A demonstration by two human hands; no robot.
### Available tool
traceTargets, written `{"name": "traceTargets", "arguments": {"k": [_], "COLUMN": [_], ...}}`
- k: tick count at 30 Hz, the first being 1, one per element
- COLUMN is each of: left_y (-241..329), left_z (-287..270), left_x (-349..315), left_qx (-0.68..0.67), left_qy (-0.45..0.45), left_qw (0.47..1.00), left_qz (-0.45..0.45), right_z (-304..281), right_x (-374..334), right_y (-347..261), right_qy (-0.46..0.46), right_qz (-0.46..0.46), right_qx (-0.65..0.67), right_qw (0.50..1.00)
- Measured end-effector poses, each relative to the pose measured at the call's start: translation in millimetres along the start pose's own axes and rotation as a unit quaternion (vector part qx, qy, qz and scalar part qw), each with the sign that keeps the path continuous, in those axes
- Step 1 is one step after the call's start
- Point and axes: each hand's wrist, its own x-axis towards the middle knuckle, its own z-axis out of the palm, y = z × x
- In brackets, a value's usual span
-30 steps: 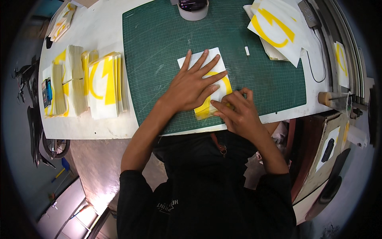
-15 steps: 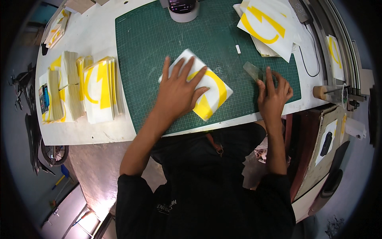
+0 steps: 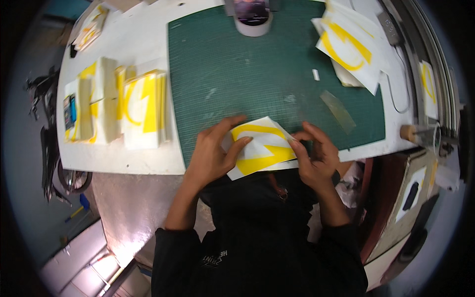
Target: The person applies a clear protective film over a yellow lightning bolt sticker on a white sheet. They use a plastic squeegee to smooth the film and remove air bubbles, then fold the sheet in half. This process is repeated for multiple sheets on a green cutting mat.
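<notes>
At the near edge of the green cutting mat (image 3: 237, 79) I hold a folded white paper sheet with a bold yellow print (image 3: 264, 146). My left hand (image 3: 210, 156) grips its left side, thumb on top and fingers underneath. At the right corner, my right hand (image 3: 316, 158) pinches the paper between thumb and fingers. The sheet is tilted slightly, and its near edge overhangs the table edge. A clear flat plastic strip (image 3: 338, 112) lies on the mat beyond my right hand, touched by neither hand.
Stacks of folded yellow-printed sheets (image 3: 143, 106) stand at the left on the white table (image 3: 138, 166). More loose sheets (image 3: 346, 49) lie at the far right. A phone on a round white stand (image 3: 253, 27) is at the back. A clear cup (image 3: 430, 136) sits near the right edge.
The sheet has come nearer to me and turned, and is now held in both hands. My right hand has left the clear strip's side and moved left onto the paper. The view has shifted.
</notes>
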Motion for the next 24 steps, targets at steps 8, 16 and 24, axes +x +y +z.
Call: {"name": "traceTargets", "arguments": {"k": [8,16,24], "left_y": [-6,-6,21], "left_z": [-24,-16,-11], "left_x": [-39,-58,-24], "left_qx": [-0.335,-0.393,-0.295], "left_qy": [0.029,-0.002,0.038], "left_qw": [0.927,0.91,0.941], "left_qz": [-0.166,-0.133,-0.161], "right_z": [13,25,21], "right_x": [20,14,5], "right_y": [-11,-24,-32], "right_qy": [-0.085,-0.059,-0.073], "right_qz": [0.087,0.143,0.132], "right_qx": [0.193,0.236,0.236], "right_qw": [0.974,0.959,0.96]}}
